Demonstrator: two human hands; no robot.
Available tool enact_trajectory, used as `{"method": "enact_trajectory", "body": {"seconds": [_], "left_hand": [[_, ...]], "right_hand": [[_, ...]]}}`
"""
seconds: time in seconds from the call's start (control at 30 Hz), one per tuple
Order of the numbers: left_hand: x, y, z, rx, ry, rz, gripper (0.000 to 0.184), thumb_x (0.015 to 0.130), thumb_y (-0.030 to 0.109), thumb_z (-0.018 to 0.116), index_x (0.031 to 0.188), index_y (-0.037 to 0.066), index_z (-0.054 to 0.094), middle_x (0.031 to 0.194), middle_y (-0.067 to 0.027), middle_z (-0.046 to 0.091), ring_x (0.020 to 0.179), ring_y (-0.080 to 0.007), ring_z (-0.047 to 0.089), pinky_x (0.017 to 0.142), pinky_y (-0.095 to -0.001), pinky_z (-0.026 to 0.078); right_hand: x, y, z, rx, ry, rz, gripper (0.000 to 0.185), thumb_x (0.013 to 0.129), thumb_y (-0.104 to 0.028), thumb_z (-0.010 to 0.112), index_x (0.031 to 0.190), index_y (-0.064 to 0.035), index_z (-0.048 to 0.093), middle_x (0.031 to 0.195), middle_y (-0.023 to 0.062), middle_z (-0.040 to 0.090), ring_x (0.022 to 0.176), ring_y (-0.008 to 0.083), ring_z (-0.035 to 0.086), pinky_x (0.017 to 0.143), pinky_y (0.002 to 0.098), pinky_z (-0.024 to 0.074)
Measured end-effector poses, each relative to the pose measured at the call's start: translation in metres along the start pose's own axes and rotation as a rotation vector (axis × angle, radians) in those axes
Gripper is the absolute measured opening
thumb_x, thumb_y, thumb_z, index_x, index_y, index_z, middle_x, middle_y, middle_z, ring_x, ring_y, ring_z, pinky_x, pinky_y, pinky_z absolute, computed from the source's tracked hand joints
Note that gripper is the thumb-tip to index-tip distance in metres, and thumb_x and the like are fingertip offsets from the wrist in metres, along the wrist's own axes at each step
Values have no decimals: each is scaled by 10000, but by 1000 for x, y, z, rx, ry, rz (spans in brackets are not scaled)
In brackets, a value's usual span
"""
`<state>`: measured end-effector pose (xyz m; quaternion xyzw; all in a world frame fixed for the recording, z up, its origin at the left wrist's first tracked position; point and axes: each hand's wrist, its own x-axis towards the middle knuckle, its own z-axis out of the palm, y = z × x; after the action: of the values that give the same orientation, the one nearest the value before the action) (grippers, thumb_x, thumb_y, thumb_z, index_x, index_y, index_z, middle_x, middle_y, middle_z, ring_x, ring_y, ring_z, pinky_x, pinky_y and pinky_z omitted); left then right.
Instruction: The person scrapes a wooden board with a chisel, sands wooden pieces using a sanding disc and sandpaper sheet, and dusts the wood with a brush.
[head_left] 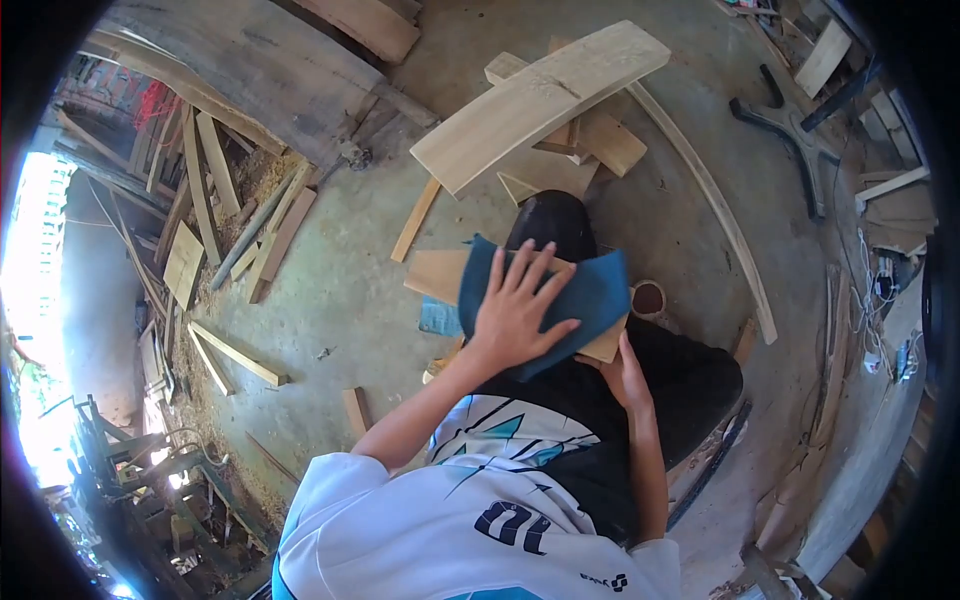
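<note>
My left hand lies flat with spread fingers on a blue sheet that looks like sandpaper. The sheet is draped over a pale wooden board, which rests across my lap and knee. Bare wood shows at the board's left end and lower right corner. At that lower right corner my right hand grips the board, its thumb near the edge and its other fingers mostly hidden underneath. A smaller blue piece shows just below the board's left end.
A long, thick plank lies ahead on several wood offcuts. Right of it is a thin curved strip. A round cup-like container stands beside my knee. Wood sticks lie at left, and a black metal stand at far right.
</note>
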<state>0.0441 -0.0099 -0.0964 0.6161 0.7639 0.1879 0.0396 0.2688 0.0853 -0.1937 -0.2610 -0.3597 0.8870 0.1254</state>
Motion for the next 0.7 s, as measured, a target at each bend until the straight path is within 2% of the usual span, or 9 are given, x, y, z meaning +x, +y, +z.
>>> {"method": "enact_trajectory", "body": {"seconds": [0.03,0.1,0.2,0.33,0.43,0.5,0.53,0.6,0.7], "left_hand": [[3,8,6,-18,5,15,705,927,600,542,1477,162,495,1570,-179,388,1484,-407,286,1208,-615,136],[10,24,16,-49,10,49,715,935,600,522,1484,145,484,1568,-188,387,1484,-407,285,1211,-616,125],[19,37,28,-59,2,48,707,930,589,537,1479,145,493,1555,-190,400,1480,-403,291,1214,-613,124],[24,31,26,-108,24,15,652,935,545,567,1447,143,530,1530,-188,426,1485,-390,279,1222,-589,124],[24,21,27,-57,56,-12,610,956,499,559,1436,125,540,1514,-190,445,1475,-388,293,1222,-573,141],[22,18,25,-40,45,-13,611,962,509,550,1440,130,538,1514,-182,447,1473,-381,299,1225,-565,138],[24,20,27,-31,27,-1,612,968,519,540,1444,135,536,1515,-175,449,1472,-373,305,1227,-557,136],[22,25,30,10,11,6,610,964,507,551,1442,128,536,1508,-171,460,1463,-372,320,1224,-568,145],[20,29,33,34,-2,61,613,947,470,578,1415,74,548,1488,-191,476,1450,-380,341,1223,-580,153]], "right_hand": [[0,0,0,-2,5,0,670,1074,-549,323,1556,-84,301,1545,113,427,1400,280,451,1109,501,423],[-2,-1,0,80,99,13,777,1047,-656,205,1585,-97,261,1566,88,399,1415,244,419,1138,473,363],[-2,-4,5,157,185,19,864,1011,-719,118,1594,-96,258,1595,74,362,1441,237,367,1171,449,296],[-1,-11,7,227,231,35,908,997,-741,95,1594,-78,265,1599,61,362,1437,236,367,1172,424,290],[4,-2,-3,156,131,-4,863,1021,-710,176,1570,-59,312,1577,82,396,1427,236,386,1163,424,300],[8,2,-3,-77,474,-196,724,1066,-589,314,1524,-32,380,1516,114,466,1375,238,449,1144,406,324],[10,-13,6,-417,680,-377,497,1082,-347,465,1439,-2,455,1421,138,537,1284,228,523,1095,374,377],[2,-53,42,-709,730,-747,352,1049,-178,528,1338,22,511,1326,144,579,1214,219,556,1043,354,420],[-20,-123,115,-786,319,-930,246,954,4,554,1196,27,518,1209,187,585,1152,265,581,1043,395,432]]}}
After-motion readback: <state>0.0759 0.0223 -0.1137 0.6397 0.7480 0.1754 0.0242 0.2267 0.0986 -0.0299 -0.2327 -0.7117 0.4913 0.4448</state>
